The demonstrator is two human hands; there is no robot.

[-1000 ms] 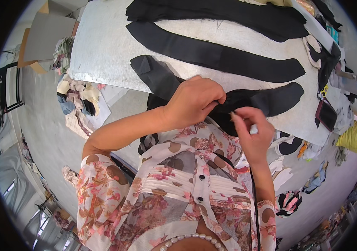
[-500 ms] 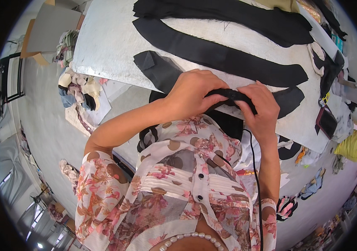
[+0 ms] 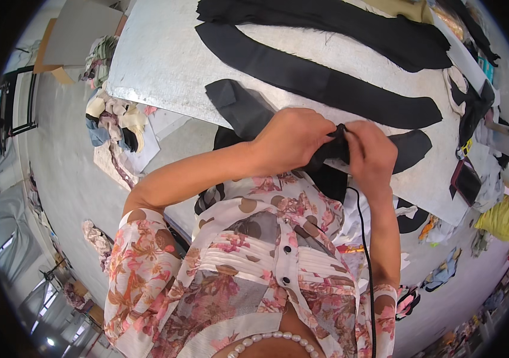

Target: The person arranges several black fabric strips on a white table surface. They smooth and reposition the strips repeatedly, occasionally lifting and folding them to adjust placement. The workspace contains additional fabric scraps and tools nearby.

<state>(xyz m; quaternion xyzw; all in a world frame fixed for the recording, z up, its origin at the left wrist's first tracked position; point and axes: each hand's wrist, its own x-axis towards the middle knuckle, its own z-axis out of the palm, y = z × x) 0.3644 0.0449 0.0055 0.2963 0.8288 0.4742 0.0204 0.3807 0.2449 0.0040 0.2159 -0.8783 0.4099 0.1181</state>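
Both hands meet at the near edge of the pale table, pinching a black fabric piece [image 3: 331, 150] between them. My left hand [image 3: 293, 138] is closed on its left part, my right hand [image 3: 372, 152] on its right part, with the fingertips close together. A small fold of the cloth sticks up between the thumbs. One end of a curved black strip [image 3: 411, 150] shows beyond my right hand, and a dark grey-black end [image 3: 238, 106] lies beyond my left; whether these join the held piece is hidden.
Farther back on the table [image 3: 153, 65] lie a long curved black strip [image 3: 320, 82] and a wider frayed black piece [image 3: 326, 27]. Fabric scraps [image 3: 117, 122] heap at the left. A dark phone-like case [image 3: 465, 181] and a yellow bag [image 3: 508, 219] are at the right. A black cord [image 3: 366, 250] hangs beside me.
My hands have drawn closer together. The cloth, stretched sideways between them before, is now bunched up into a fold at the fingertips.
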